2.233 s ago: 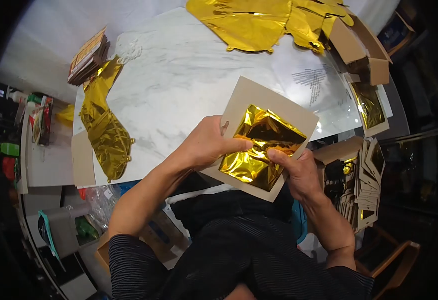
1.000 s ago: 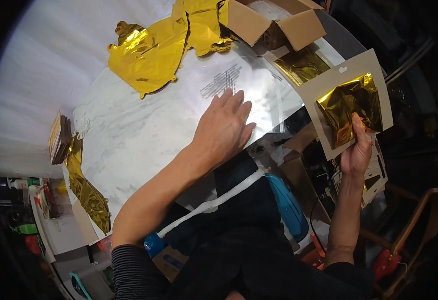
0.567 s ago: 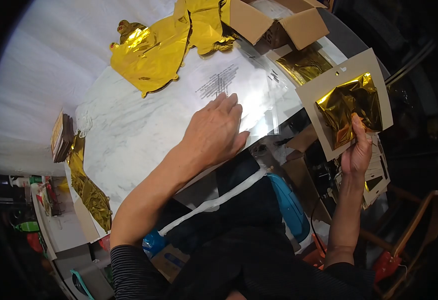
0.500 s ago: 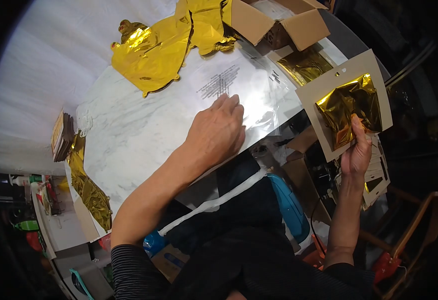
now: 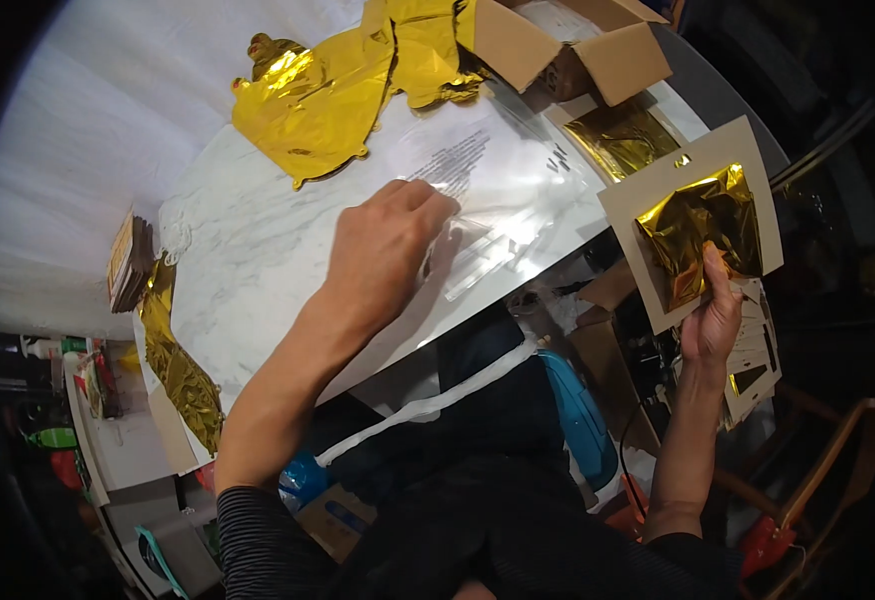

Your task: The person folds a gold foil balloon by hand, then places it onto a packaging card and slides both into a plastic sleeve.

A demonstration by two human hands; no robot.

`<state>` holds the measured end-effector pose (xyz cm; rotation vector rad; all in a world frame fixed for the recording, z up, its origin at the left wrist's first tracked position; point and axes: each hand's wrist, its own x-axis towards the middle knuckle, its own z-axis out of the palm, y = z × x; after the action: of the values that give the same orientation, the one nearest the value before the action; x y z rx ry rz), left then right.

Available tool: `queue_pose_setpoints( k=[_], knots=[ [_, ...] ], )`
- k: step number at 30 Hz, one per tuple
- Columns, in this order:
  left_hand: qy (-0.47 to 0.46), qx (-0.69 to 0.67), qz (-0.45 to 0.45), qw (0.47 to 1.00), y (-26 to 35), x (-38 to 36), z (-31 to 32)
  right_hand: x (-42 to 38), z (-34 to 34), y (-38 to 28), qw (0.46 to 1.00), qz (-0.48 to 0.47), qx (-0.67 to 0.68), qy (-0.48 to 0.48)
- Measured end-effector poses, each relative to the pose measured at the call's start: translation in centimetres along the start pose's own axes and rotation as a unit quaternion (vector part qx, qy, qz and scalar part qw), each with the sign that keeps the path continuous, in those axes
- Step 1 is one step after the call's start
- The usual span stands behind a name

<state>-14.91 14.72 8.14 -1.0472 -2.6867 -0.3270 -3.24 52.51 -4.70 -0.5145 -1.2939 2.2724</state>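
Note:
My left hand is over the table with its fingers curled together, pinching the near left end of a clear plastic bag printed with small dark text. The fingertips are partly hidden behind the hand. At the right, my right hand grips a beige card by its lower edge, thumb on the front. On that card lies a folded packet of shiny gold foil, pressed under the thumb. The card is held up off the table, tilted.
Flat gold foil balloons lie at the table's far side. An open cardboard box stands at the back right, near another gold foil packet. A stack of cards and a gold foil strip are at the left.
My left hand has moved left across the table, drawing the near end of the plastic bag with it. The right hand keeps the card in nearly the same place.

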Motion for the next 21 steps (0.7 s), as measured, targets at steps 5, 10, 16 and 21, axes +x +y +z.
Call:
queue_pose_setpoints(
  k=[5,10,16,21],
  knots=[
    [0.006,0.084,0.033,0.996,-1.2,-4.4,-3.4,0.4,-0.1,1.0,1.000,0.019,0.014,-0.005],
    [-0.078,0.122,-0.045,0.988,-2.7,-10.2,-7.7,0.9,-0.2,1.9,0.997,0.049,0.049,-0.020],
    [-0.122,0.171,-0.072,0.975,-5.5,-16.3,-6.1,0.1,3.1,1.4,0.992,0.068,0.066,-0.088],
    [-0.039,0.034,-0.219,0.974,-2.2,-15.5,-3.9,-1.3,5.3,1.1,0.985,0.069,0.065,-0.141]
  ],
)
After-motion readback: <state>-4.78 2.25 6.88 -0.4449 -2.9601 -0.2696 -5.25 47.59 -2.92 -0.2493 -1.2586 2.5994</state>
